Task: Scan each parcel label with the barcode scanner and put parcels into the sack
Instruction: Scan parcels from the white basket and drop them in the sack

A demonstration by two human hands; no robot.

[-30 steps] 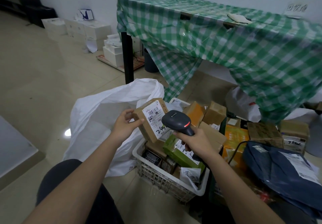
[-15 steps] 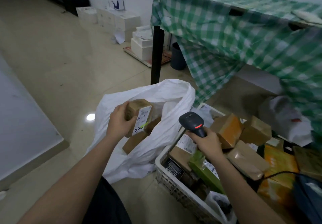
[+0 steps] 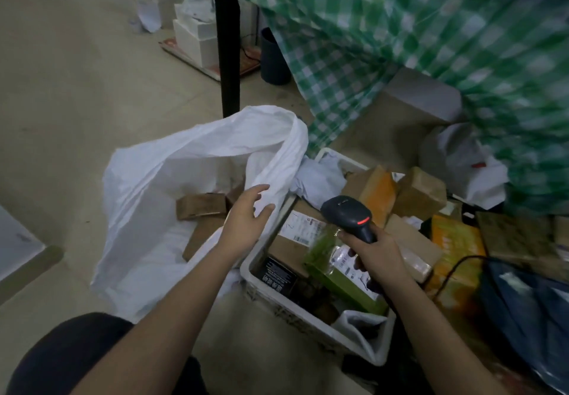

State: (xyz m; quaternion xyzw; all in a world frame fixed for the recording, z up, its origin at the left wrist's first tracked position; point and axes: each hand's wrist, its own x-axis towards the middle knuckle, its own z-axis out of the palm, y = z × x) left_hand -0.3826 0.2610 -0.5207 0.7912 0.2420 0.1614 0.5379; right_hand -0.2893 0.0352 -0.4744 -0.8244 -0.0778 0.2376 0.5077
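Draping over the table, the green checked cloth [image 3: 431, 40] hangs behind the white sack [image 3: 160, 210], which sits open on the floor. Right of the sack stands a white crate [image 3: 308, 320] heaped with parcels; a brown one with a white label [image 3: 295, 234] lies nearest the sack's rim. Inside the sack rests the small brown box [image 3: 201, 205] that the left hand held over the opening half a second ago. That left hand [image 3: 246, 219] is now empty, fingers spread and loose, at the sack's near edge. The right hand [image 3: 375, 253] grips the scanner [image 3: 348, 213] over the crate. One parcel looks done; the next pick likely comes from the crate.
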